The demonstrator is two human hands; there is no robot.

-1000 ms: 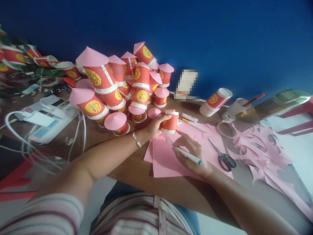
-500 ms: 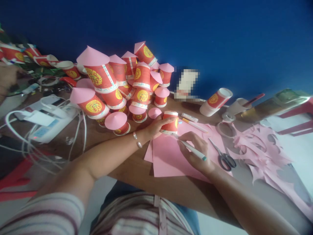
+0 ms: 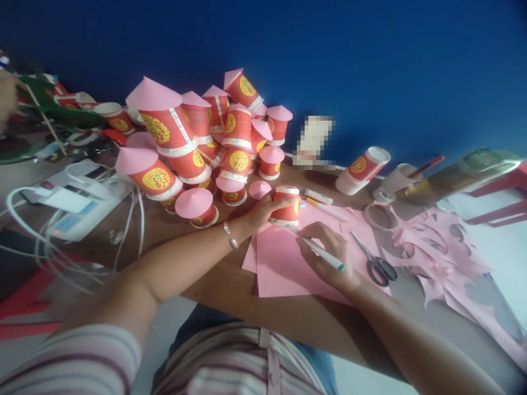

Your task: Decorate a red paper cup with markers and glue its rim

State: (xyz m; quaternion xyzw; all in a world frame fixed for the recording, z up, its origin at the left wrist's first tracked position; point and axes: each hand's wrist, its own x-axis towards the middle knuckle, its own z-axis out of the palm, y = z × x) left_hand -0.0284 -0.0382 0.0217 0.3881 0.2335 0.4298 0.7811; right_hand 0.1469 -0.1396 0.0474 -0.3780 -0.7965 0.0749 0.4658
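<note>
Between its thumb and fingers my left hand [image 3: 261, 215] grips a red paper cup [image 3: 285, 206] with a yellow emblem, held over the pink paper sheets [image 3: 284, 269]. My right hand [image 3: 329, 252] is closed around a slim white marker pen [image 3: 323, 254] with a green end; its tip is close to the cup's lower edge, and I cannot tell whether it touches. Beyond my left hand lies a small pink paper cone [image 3: 260, 190]. To the right of my right hand rest black-handled scissors [image 3: 381, 270].
Red cups with pink cone tops [image 3: 193, 203] are piled at the back left. A power strip [image 3: 88, 211] with white cables lies left. On the right are pink paper scraps [image 3: 444, 247], a tape roll [image 3: 381, 215] and stacked cups [image 3: 362, 170]. Another person's hand [image 3: 7, 96] shows far left.
My hands, the cup and the pen stay almost in place. At the far left, some red cups are now hidden, and a green sheet and a thin stick show beside the other person's hand.
</note>
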